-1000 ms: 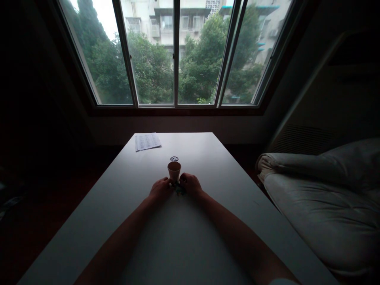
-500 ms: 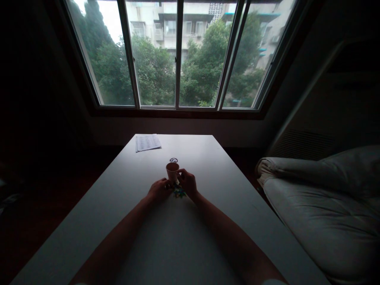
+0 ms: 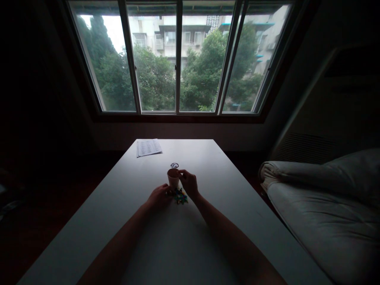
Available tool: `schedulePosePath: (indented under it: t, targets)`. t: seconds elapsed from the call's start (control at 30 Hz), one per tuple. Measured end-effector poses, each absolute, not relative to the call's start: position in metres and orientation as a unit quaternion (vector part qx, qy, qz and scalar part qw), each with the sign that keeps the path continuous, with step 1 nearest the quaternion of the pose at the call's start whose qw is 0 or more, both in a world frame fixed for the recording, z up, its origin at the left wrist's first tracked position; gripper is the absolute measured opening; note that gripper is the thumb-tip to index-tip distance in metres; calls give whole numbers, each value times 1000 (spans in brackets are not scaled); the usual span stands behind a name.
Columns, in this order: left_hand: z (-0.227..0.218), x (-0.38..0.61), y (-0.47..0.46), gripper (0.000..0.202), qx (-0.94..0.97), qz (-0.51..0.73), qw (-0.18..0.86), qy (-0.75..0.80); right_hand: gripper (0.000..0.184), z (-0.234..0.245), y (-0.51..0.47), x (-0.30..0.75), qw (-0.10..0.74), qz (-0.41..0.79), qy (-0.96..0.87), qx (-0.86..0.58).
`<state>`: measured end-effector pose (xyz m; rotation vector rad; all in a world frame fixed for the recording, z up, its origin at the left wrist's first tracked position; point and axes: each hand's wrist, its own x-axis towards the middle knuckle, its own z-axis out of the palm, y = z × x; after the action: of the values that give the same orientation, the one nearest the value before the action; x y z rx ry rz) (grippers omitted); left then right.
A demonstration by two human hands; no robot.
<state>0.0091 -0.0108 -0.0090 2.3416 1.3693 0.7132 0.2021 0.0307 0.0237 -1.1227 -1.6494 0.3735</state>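
A paper cup [image 3: 173, 180] stands upright on the white table. Over its right rim is my right hand [image 3: 189, 183], thumb and fingertips pinched together at the opening; whatever they hold is too small to make out. My left hand [image 3: 158, 195] rests low at the left of the cup's base, fingers curled in at the edge of a small pile of colourful pieces [image 3: 180, 196]. Its fingertips are dark, so I cannot tell what they grip. The pile, with green, blue and yellow bits, lies just in front of the cup. The cup's inside is shadowed.
Behind the cup lies a small round dark-rimmed item [image 3: 174, 165]. Printed sheets [image 3: 149, 147] lie at the table's [image 3: 118, 186] far left corner. A padded grey seat [image 3: 320, 206] stands to the right, and a window [image 3: 178, 59] is beyond the table.
My right hand has risen from the cup's side to its rim, fingertips now at the opening. More of the colourful pile shows between my hands. The view has tilted up slightly.
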Motion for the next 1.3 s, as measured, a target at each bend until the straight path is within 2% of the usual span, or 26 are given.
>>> schedulePosePath:
  t: [0.27, 0.5, 0.93, 1.13, 1.3]
  targets:
    - [-10, 12, -9, 26, 801, 245, 176, 517, 31, 23, 37, 202, 528, 189, -691, -456]
    - [-12, 15, -10, 20, 794, 265, 152, 526, 31, 17, 34, 206, 536, 168, -698, -444]
    - [-8, 11, -14, 15, 798, 262, 138, 525, 32, -4, 23, 234, 460, 115, -715, -513]
    - [-11, 7, -12, 18, 795, 271, 146, 524, 20, -15, 27, 236, 316, 149, -766, -540]
    - [-12, 5, -14, 18, 792, 272, 141, 528, 18, -20, 14, 229, 282, 105, -794, -529]
